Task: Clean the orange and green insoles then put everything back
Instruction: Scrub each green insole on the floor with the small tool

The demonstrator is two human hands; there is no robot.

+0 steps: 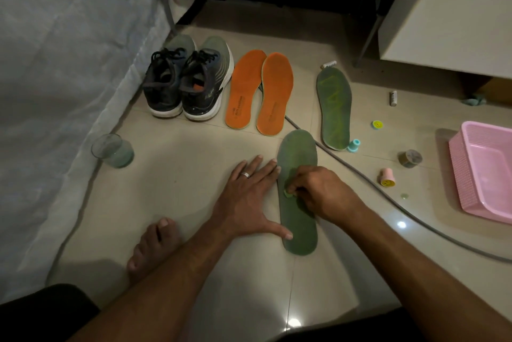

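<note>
We sit on the tiled floor (171, 175) with the near green insole (299, 147) lying lengthwise in front of us, and we place everything else from it. Our left hand (249, 197) lies flat on the tile at its left edge, fingers spread and straight, the thumb tip pressing on the insole's lower part and the fingertips touching its side. Our right hand (318, 192) rests on the middle of the insole, fingers curled and pinching a small light-green scrubbing piece (289, 194) against its surface; what the piece is, we cannot tell.

Just beyond the insole's far tip, to the left, the two orange insoles (257, 92) lie side by side and touching. Left of those stands the pair of dark sneakers (188, 84). The second green insole (335, 109) lies to the far right of the near one, apart from it, with a small teal cap (354, 145) at its heel. A grey hose (360, 175) runs across the floor between the two green insoles. Well to the right sits a pink basket (471, 175), with a pink stamp (387, 177) between it and the insole. A glass (112, 150) stands well to the left.
</note>
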